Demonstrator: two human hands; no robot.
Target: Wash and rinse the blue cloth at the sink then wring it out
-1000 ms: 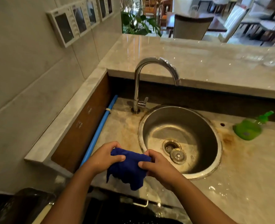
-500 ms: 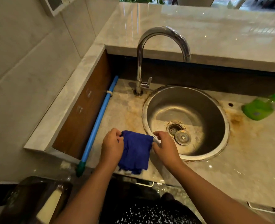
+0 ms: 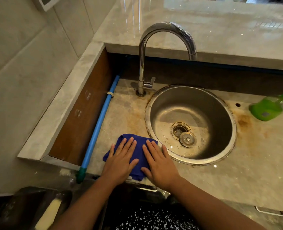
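Note:
The blue cloth lies folded on the stained stone counter, just left of the round steel sink. My left hand rests flat on the cloth's left half, fingers spread. On its right half my right hand lies flat too, its little finger near the sink rim. Neither hand grips the cloth. A chrome gooseneck tap stands behind the sink; no water runs from its spout. The drain plug lies beside the open drain.
A green spray bottle lies on the counter at the right. Along the counter's left edge runs a blue pipe beside a brown panel. A raised marble ledge sits behind the tap, and a tiled wall stands on the left.
Both hands held the cloth up by its edges; now it lies on the counter and both palms press flat on it. The view has tilted down and closer.

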